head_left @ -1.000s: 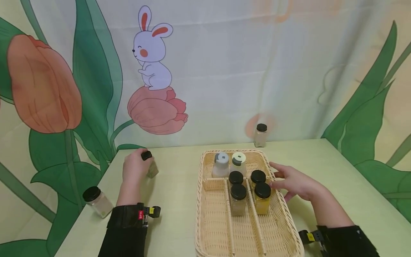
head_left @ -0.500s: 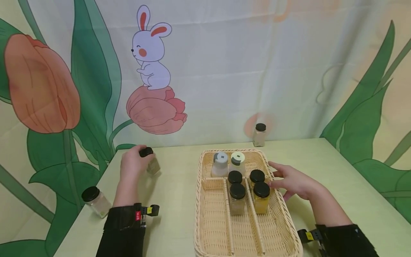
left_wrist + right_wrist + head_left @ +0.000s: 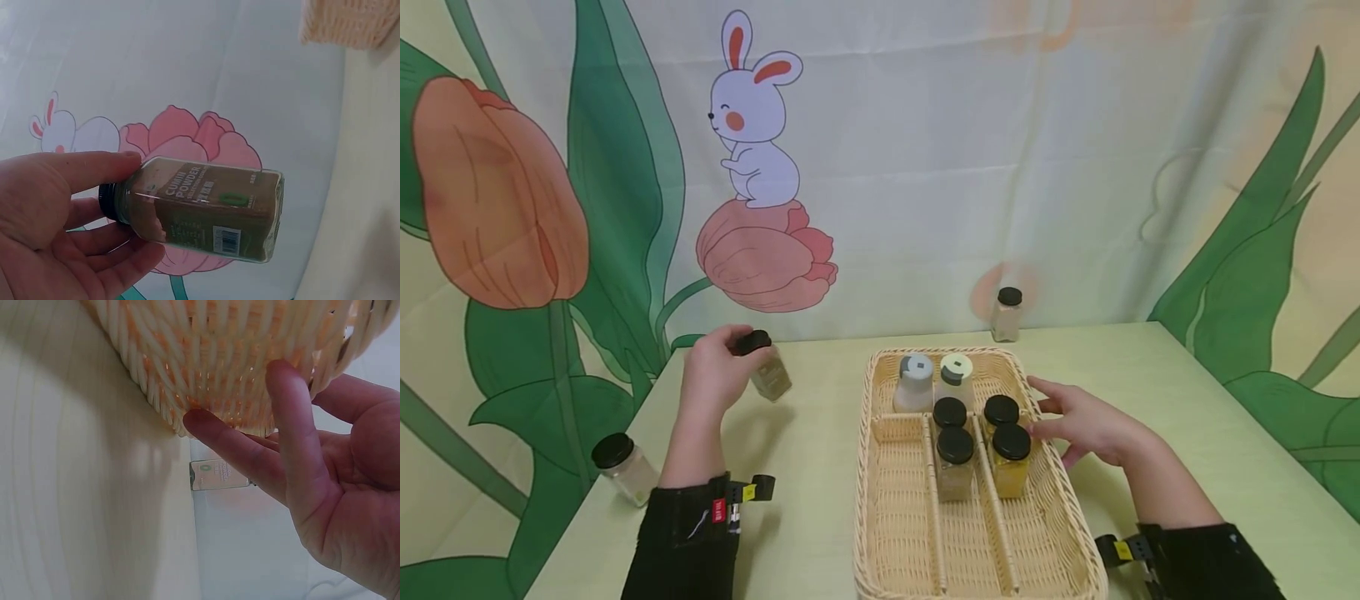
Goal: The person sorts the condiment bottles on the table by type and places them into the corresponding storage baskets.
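Observation:
My left hand (image 3: pixel 715 373) grips a square glass jar of cumin powder (image 3: pixel 219 209) round its black cap and neck. The jar hangs tilted above the table, its base pointing right and down; its label faces the left wrist camera. On the other side, my right hand (image 3: pixel 1097 427) touches the right side of a wicker basket (image 3: pixel 898 517) with extended fingers (image 3: pixel 237 447). Two shakers with pale lids (image 3: pixel 916 383) stand in the basket's back compartment. Black-lidded jars (image 3: pixel 955 475) fill part of the middle slot, and yellow-filled ones (image 3: pixel 1011 475) part of the right slot.
Another black-capped jar (image 3: pixel 634 479) stands near the table's left edge, beside my left forearm. One more jar (image 3: pixel 1007 321) is at the back edge behind the basket. A printed cloth (image 3: pixel 910 167) hangs behind the table (image 3: pixel 820 433).
The cumin jar has risen off the table and shifted slightly right in my left hand, tilting further. My right hand and the basket have stayed in place.

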`<control>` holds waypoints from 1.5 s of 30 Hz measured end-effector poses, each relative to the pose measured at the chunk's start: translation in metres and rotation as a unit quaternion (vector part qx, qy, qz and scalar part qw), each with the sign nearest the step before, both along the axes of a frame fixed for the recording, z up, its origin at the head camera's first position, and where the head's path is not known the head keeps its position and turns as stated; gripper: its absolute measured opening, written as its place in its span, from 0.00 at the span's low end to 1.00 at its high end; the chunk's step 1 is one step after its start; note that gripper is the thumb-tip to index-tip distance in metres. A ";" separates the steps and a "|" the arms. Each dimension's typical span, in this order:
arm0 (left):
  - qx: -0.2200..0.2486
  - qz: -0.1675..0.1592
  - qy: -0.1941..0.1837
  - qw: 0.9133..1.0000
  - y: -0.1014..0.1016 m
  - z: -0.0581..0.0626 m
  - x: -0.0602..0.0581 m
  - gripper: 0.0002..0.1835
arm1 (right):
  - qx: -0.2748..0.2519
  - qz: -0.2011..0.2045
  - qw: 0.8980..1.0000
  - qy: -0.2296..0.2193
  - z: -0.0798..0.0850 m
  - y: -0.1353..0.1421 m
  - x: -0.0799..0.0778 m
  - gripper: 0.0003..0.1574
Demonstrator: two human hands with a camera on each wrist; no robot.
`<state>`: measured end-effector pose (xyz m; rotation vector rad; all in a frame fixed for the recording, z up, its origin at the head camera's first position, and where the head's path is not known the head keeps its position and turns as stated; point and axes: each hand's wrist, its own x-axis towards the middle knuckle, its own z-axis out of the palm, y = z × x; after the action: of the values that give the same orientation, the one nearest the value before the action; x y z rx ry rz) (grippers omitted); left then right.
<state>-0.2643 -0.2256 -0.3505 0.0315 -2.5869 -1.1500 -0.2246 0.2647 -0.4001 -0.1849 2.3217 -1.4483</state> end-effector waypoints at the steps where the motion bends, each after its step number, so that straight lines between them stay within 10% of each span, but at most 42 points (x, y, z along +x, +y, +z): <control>1: 0.002 -0.003 0.002 1.000 0.001 0.002 0.001 0.28 | 0.000 0.000 1.000 0.001 0.000 0.000 0.000 0.57; 45: -0.015 -0.210 0.091 0.973 0.073 0.038 0.055 0.20 | -0.038 0.011 0.999 0.006 0.000 -0.001 0.005 0.55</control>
<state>-0.2089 -0.1524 -0.3126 -0.6263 -2.5094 -1.1809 -0.2197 0.2635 -0.3999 -0.2408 2.2681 -1.5286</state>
